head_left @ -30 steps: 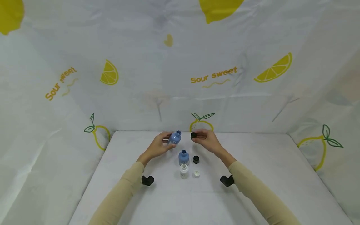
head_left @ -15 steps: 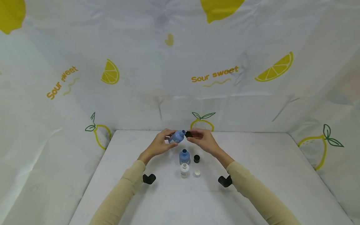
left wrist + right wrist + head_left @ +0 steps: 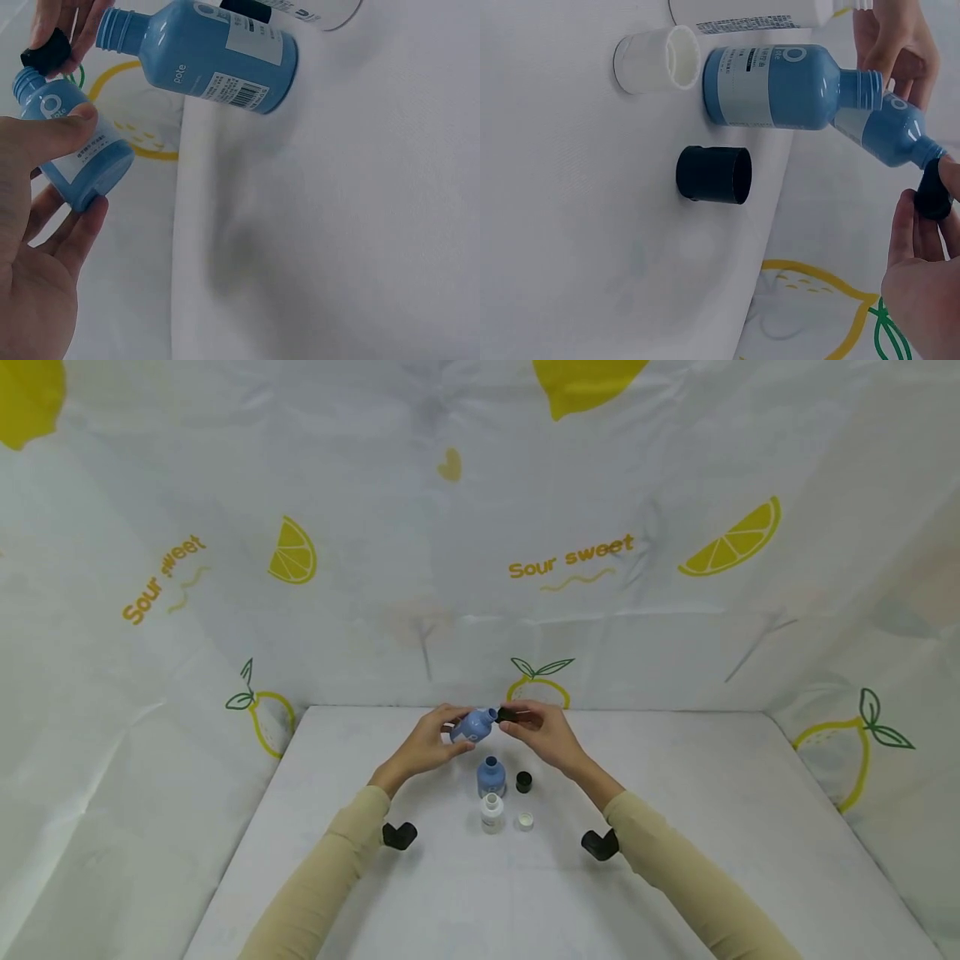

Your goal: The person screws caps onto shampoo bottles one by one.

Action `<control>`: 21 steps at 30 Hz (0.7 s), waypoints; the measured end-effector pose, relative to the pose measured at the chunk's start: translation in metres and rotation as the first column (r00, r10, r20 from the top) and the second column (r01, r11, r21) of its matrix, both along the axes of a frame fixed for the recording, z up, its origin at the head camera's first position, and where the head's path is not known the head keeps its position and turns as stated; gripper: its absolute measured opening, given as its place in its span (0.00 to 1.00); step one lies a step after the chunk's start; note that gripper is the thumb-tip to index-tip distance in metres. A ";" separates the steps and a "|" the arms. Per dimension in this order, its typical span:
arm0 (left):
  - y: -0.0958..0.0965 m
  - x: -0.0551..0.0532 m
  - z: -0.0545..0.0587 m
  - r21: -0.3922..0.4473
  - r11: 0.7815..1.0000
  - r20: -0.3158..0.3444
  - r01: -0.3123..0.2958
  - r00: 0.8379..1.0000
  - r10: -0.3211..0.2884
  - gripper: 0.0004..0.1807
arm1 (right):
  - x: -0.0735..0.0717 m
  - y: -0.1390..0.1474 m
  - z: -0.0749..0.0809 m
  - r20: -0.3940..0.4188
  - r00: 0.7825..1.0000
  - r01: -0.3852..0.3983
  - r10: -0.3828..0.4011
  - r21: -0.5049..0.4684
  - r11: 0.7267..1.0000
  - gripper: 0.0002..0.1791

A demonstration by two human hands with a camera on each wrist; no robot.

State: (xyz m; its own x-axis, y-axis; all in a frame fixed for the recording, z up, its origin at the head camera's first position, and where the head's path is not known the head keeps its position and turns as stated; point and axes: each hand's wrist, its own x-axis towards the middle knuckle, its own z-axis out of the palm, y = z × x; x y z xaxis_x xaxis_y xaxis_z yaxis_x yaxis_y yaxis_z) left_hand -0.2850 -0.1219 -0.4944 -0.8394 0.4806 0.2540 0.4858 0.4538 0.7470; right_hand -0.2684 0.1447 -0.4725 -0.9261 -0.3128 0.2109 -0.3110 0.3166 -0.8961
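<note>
"Above the tabletop [image 3: 675,860], what do we see?"
"A left hand [image 3: 427,743] and a right hand [image 3: 546,731], gripping respectively a tilted blue bottle [image 3: 90,151] and, at its mouth, a black cap [image 3: 48,51]."
"Cap touching bottle?"
"Seemingly, but it's too dim for us to be certain."

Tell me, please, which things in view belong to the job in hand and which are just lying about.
Seemingly in the job:
tilted blue bottle, held by the left hand
black cap, held by the right hand

Apparently idle:
upright blue bottle, uncapped
second black cap
white bottle, uncapped
white cap
</note>
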 end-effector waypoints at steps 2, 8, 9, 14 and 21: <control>0.001 0.000 0.001 -0.007 1.000 -0.006 0.000 1.000 0.000 0.34 | 0.001 -0.001 0.001 -0.010 1.000 0.004 -0.004 -0.022 1.000 0.23; 0.002 0.001 0.002 -0.017 1.000 -0.008 -0.009 1.000 0.009 0.34 | 0.000 -0.009 0.001 -0.019 1.000 0.009 -0.011 -0.089 0.996 0.25; 0.002 0.001 0.002 -0.019 1.000 -0.009 -0.011 1.000 0.011 0.34 | 0.000 -0.011 0.001 -0.021 1.000 0.011 -0.013 -0.096 0.995 0.26; 0.003 0.002 0.004 -0.031 0.999 -0.020 -0.007 1.000 0.006 0.34 | -0.001 -0.016 0.000 -0.051 0.999 0.015 -0.020 -0.090 0.996 0.26; 0.003 0.001 0.005 -0.035 0.999 -0.029 0.007 1.000 -0.008 0.34 | -0.001 -0.019 0.000 -0.090 0.996 -0.003 -0.002 -0.054 0.999 0.26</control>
State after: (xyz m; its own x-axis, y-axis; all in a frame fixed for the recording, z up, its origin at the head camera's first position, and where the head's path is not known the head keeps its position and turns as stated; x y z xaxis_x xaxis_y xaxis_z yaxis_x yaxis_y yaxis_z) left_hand -0.2839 -0.1192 -0.4890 -0.8280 0.4959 0.2616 0.5110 0.4755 0.7160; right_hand -0.2696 0.1252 -0.4722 -0.9025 -0.2990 0.3099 -0.3912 0.2681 -0.8804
